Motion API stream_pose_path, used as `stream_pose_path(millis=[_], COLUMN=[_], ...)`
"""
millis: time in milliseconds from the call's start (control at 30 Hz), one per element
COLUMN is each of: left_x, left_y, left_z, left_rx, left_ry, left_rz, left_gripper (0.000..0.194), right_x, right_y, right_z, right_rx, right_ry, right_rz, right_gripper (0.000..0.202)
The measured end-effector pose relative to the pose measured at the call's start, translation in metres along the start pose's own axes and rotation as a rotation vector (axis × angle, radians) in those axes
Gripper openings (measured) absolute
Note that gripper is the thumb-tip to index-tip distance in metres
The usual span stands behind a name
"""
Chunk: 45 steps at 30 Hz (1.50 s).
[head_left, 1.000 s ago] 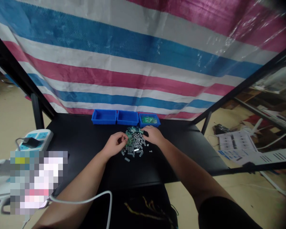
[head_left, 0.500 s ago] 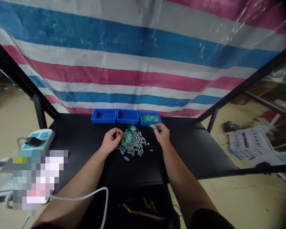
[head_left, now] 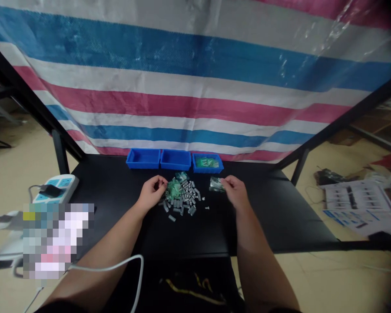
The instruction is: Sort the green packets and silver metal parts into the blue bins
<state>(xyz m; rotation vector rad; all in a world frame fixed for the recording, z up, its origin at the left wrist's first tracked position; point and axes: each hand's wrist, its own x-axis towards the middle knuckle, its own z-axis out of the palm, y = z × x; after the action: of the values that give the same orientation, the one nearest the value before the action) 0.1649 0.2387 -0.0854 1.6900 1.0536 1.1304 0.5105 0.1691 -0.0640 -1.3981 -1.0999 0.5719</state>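
Three bins [head_left: 176,166] sit behind pile [head_left: 182,198], probably for short reach. Right hand [head_left: 237,191] pinches packet [head_left: 215,184] by edge, likely keeping bulk unobstructed. Left hand [head_left: 151,192] curls narrow beside pile; grip unclear.

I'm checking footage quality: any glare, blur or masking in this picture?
Head view: glare streaks the red, white and blue striped plastic sheet, upper right; small grey rectangular pieces look soft; right corners darken; pixelation masks part of the lower left.
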Motion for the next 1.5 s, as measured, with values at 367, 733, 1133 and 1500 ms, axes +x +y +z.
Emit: stream_pose_path(millis=[367, 733, 1133, 1500], left_x=[-0.011, -0.020, -0.021, -0.022], left_y=[0.016, 0.026, 0.035, 0.027], left_z=[0.016, 0.032, 0.034, 0.027], left_rx=[-0.051, -0.347, -0.558, -0.392], left_ry=[-0.092, -0.217, -0.313, -0.271], left_rz=[0.188, 0.026, -0.177, -0.072], left_gripper=[0.016, 0.038, 0.035, 0.029], right_x=[-0.019, -0.043, -0.045, -0.023], right_y=[0.003, -0.070, -0.114, -0.087], right_z=[0.067, 0.084, 0.045, 0.056], right_rx=[0.195, 0.139, -0.388, -0.354], right_ry=[-0.313, -0.565, -0.720, -0.686], right_rz=[0.219, 0.140, -0.094, -0.047], right_gripper=[0.043, 0.035, 0.047, 0.052])
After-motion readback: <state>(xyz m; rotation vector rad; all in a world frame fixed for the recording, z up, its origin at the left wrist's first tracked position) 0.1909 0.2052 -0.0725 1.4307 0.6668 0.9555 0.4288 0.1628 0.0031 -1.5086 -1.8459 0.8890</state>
